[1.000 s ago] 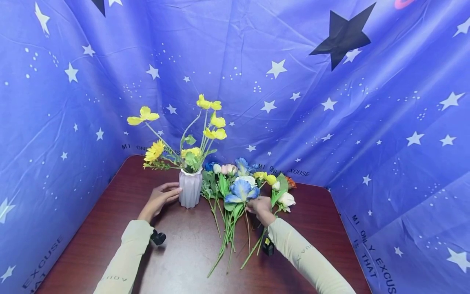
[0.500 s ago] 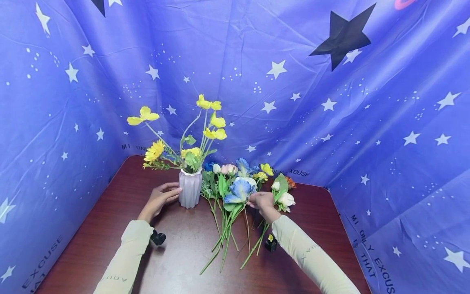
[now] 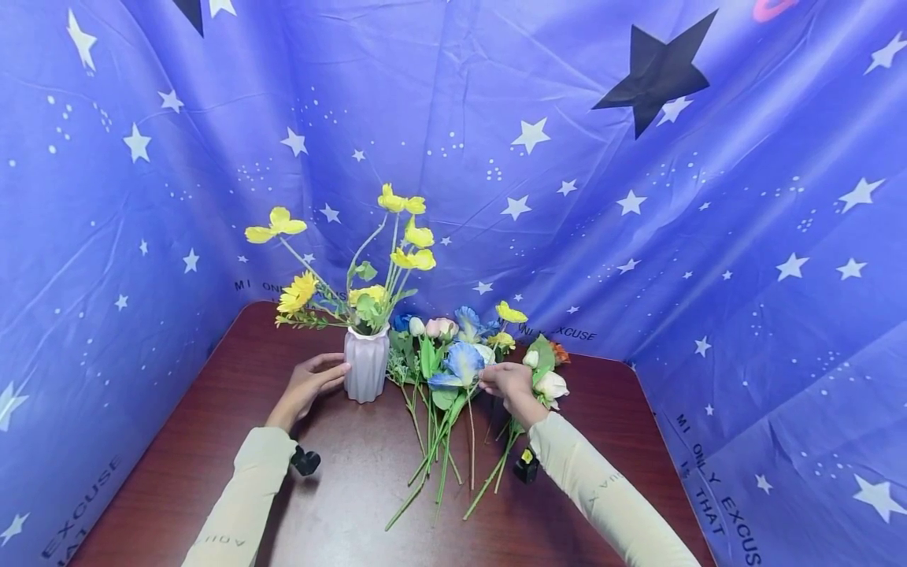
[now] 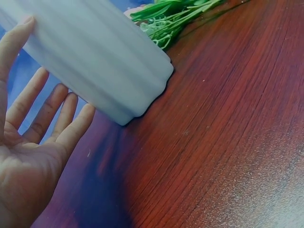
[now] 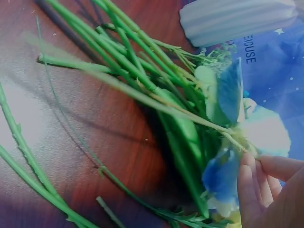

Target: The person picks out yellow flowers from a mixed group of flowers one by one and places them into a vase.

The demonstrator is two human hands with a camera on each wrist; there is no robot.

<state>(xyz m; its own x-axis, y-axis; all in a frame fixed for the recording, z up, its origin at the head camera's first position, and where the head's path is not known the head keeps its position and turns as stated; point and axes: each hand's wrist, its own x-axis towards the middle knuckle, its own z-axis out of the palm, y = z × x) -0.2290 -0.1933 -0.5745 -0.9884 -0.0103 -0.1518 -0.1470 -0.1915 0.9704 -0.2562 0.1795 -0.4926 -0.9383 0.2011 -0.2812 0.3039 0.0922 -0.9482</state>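
Observation:
A pale lilac fluted vase (image 3: 365,366) stands upright at the left of the table, holding several yellow flowers (image 3: 414,258) on tall stems. My left hand (image 3: 306,386) touches its left side; in the left wrist view the thumb and fingers are spread, not wrapped round it. Between thumb and fingertips, my right hand (image 3: 512,390) pinches a thin flower stem (image 5: 216,127) just above the heap of loose flowers. Its lower end hangs over green stems. A blue flower (image 3: 462,364) lies right beside the fingertips, and a yellow flower (image 3: 512,312) stands up behind the hand.
Loose green stems (image 3: 439,465) point toward me from the heap. White flowers (image 3: 551,386) and an orange one (image 3: 560,352) lie to the right of it. Starry blue cloth (image 3: 453,157) surrounds the dark red wooden table (image 3: 595,472).
My right hand has shifted slightly right and up, pinching the stem. The yellow flower behind it has risen, while the blue flower and some loose stems have shifted left. My left hand stays at the vase.

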